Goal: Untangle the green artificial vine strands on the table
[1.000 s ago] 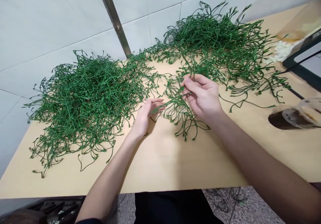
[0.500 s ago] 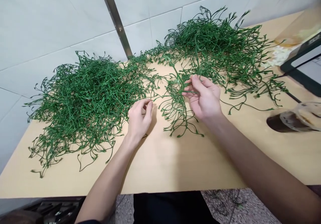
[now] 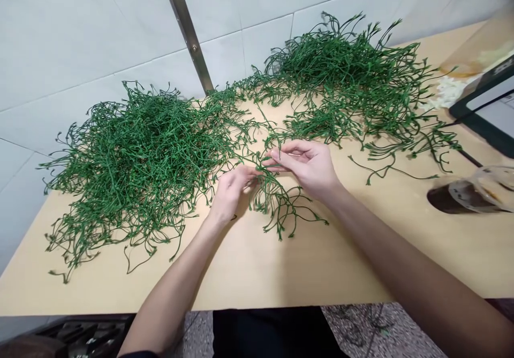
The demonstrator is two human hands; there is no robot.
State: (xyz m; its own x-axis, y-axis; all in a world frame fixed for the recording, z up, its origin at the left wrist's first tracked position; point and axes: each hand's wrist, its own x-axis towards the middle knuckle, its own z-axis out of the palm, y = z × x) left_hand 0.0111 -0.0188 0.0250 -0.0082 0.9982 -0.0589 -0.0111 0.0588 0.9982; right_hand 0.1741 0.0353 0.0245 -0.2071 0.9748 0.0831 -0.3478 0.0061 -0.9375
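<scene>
Between my hands is a bunch of thin green artificial plant stems (image 3: 281, 208), curly with small split tips, fanning down over the table. My right hand (image 3: 307, 165) pinches the bunch near its top with thumb and fingers. My left hand (image 3: 235, 187) meets it from the left, fingertips closed against the stems at the joint; its fingertips are partly hidden. A large heap of the same green stems (image 3: 140, 149) lies left of my left hand. Another heap (image 3: 333, 63) lies farther back on the right.
The wooden table (image 3: 241, 272) stands against a tiled wall (image 3: 100, 31) with a metal strip (image 3: 187, 31). On the right are a plastic cup of dark drink (image 3: 461, 195), a dark-framed device (image 3: 490, 106) and small white pieces (image 3: 447, 93). Stems lie on the floor (image 3: 381, 326).
My right hand has moved left and slightly down with the green stems. My left hand has shifted right, and its fingers now meet the bunch.
</scene>
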